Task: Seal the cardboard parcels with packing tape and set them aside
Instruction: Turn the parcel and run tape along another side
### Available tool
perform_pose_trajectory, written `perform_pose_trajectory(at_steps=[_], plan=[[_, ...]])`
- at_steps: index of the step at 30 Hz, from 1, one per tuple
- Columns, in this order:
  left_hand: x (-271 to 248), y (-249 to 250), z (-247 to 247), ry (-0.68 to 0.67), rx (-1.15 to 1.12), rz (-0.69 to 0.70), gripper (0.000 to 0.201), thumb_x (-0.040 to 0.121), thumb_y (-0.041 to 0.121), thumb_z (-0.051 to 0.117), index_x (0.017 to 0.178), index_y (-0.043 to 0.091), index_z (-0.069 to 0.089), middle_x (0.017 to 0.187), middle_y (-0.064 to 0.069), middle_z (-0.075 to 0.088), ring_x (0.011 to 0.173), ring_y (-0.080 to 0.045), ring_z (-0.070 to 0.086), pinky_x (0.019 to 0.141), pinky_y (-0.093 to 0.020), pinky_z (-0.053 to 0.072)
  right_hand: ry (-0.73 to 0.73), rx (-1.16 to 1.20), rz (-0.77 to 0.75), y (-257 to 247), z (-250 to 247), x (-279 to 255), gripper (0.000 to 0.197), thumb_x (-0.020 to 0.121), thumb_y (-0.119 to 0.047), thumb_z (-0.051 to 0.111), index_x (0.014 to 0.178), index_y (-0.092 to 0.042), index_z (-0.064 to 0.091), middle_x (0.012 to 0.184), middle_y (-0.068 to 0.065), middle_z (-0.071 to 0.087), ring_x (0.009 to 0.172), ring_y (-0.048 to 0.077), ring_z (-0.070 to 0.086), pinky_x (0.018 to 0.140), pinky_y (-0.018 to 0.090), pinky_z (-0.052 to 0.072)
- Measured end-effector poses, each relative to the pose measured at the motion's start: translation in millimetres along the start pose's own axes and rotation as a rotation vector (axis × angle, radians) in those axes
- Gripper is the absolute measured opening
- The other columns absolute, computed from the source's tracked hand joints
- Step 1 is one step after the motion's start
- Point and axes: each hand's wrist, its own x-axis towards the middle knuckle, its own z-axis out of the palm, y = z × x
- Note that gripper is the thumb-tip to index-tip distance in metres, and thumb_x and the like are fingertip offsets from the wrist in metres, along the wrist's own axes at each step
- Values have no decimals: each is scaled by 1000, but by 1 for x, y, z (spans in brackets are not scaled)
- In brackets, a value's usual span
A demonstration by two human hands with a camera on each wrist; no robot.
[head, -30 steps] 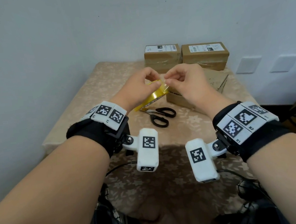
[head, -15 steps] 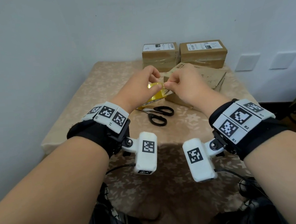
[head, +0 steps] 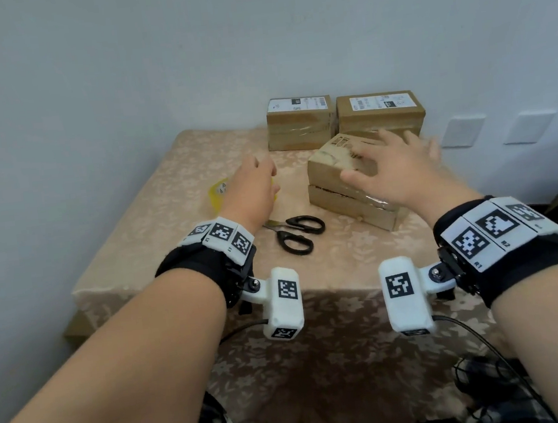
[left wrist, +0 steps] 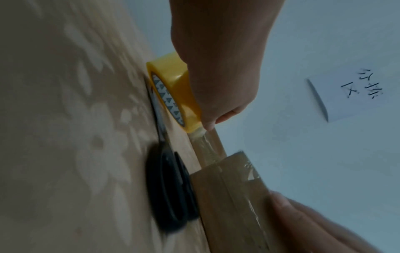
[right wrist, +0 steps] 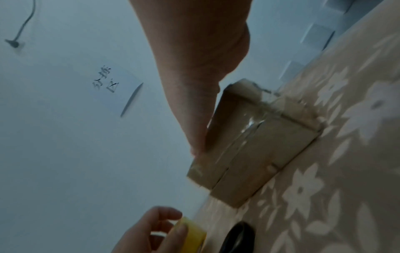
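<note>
An unsealed brown cardboard parcel (head: 345, 201) lies mid-table, clear tape glinting on its near side (right wrist: 249, 130). My right hand (head: 393, 161) lies flat on its top, fingers spread. Left of the parcel, my left hand (head: 256, 184) grips a yellow roll of packing tape (head: 216, 192) low over the tablecloth. In the left wrist view a clear strip (left wrist: 205, 147) runs from the roll (left wrist: 173, 89) to the parcel's corner (left wrist: 233, 196). In the right wrist view my left fingers curl round the roll (right wrist: 192, 234).
Black-handled scissors (head: 299, 233) lie between my wrists, just in front of the parcel. Two taped parcels with white labels (head: 299, 124) (head: 381, 114) stand against the back wall. The floral tablecloth (head: 166, 202) covers a small table whose right edge lies near the parcels.
My hands were together in the air, picking at the tape's end. They have parted: the left carried the roll down and left, the right dropped flat onto the parcel.
</note>
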Motion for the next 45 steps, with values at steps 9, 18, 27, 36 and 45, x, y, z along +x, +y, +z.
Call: perform_pose_trajectory(at_steps=[9,18,27,36,45], plan=[[21,55,12,-43,-258,308,38,102,18,36,139,13,45,143,-5,45,133,-20,38,111,-32,27,-91,171,2,10,0,1,74,81,-62,60,146,-44,29,157,7,21,142,36,9,115,43,11],[26,63,17,-287,-593,-40,62,102,42,27,152,12,6,160,-3,3,146,-16,6,116,-33,10,-112,173,-27,17,-3,-2,68,85,-54,56,146,-47,26,159,4,16,141,35,7,114,41,14],[28,73,24,-241,-1062,-429,37,95,40,51,103,5,46,68,-4,48,51,-12,46,45,-22,43,-53,536,35,37,-3,-4,43,84,-59,57,126,-49,56,138,0,38,134,24,26,108,41,24],[33,75,21,-76,-792,-389,47,89,44,56,112,4,52,99,-13,55,81,-26,56,71,-34,47,-89,704,28,41,1,-3,35,96,-37,51,130,-38,57,139,-3,35,129,12,34,106,28,27],[23,96,20,-213,-888,-200,43,101,31,38,139,10,36,148,-6,35,136,-22,33,108,-37,33,-133,657,-1,41,-9,-14,40,99,-28,48,139,-27,50,148,-5,43,134,14,39,102,23,29]])
